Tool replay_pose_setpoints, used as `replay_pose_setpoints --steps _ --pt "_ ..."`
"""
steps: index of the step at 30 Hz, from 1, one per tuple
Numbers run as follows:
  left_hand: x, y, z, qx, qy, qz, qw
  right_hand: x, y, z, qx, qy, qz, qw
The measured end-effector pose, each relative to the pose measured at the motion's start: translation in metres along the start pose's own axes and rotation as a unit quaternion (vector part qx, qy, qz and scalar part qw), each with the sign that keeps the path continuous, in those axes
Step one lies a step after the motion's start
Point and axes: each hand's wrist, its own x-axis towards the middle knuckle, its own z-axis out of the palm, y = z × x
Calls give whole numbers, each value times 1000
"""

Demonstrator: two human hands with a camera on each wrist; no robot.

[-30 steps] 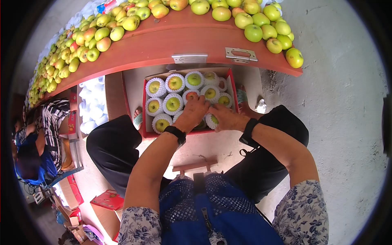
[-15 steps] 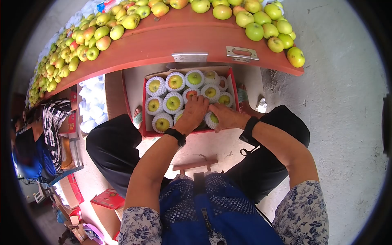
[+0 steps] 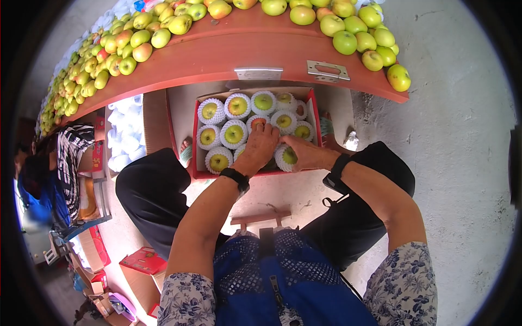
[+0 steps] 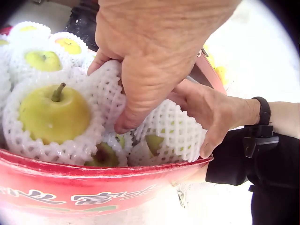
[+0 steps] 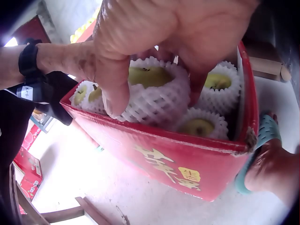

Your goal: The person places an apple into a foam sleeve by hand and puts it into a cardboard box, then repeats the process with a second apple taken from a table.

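A red cardboard box [image 3: 196,157] holds rows of yellow-green apples in white foam nets. My right hand [image 3: 307,154] grips a foam-netted apple [image 5: 154,101] at the box's front right, thumb on the near side and fingers on the far side. This apple sits tilted at the front wall's rim in the left wrist view. Just left of it, my left hand [image 3: 258,151] reaches down among the apples, thumb and fingers around a netted apple [image 4: 110,89] largely hidden under the palm. A red-tinged apple [image 3: 258,122] lies right at the left fingertips.
Loose apples [image 3: 142,52] cover much of a reddish-brown board [image 3: 201,62] beyond the box. Left of the box stands a carton with white foam nets [image 3: 126,130]. My knees flank the box. Another person [image 3: 70,168] is at the far left, and red cartons [image 3: 144,261] lie below.
The netted apple at my right hand shows more of itself and is tilted toward that hand. My left hand stays at nearly the same place in the box. The head view has shifted slightly.
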Motion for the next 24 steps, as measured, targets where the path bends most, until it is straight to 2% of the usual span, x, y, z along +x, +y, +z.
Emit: replay_pose_setpoints --steps 5,7,11,13,17,19,24 --pt "-1 -2 -2 5 -33 -14 999 -2 -11 -9 -27 -20 -12 999" --pt "-1 -2 -4 -2 -38 -17 999 -4 -13 -13 117 -20 29 992" --pt "1 -3 -5 0 -52 -17 999 3 15 0 200 40 77 976" --pt "1 -4 -4 3 -44 -15 999 6 20 0 232 73 138 960" --pt "1 -5 -2 5 -39 -11 999 10 26 1 196 69 132 969" --pt "2 -5 -4 4 -44 -12 999 13 27 -1 183 12 164 969" --pt "3 -6 -6 -9 -62 -21 998 12 18 -3 227 -7 190 955"
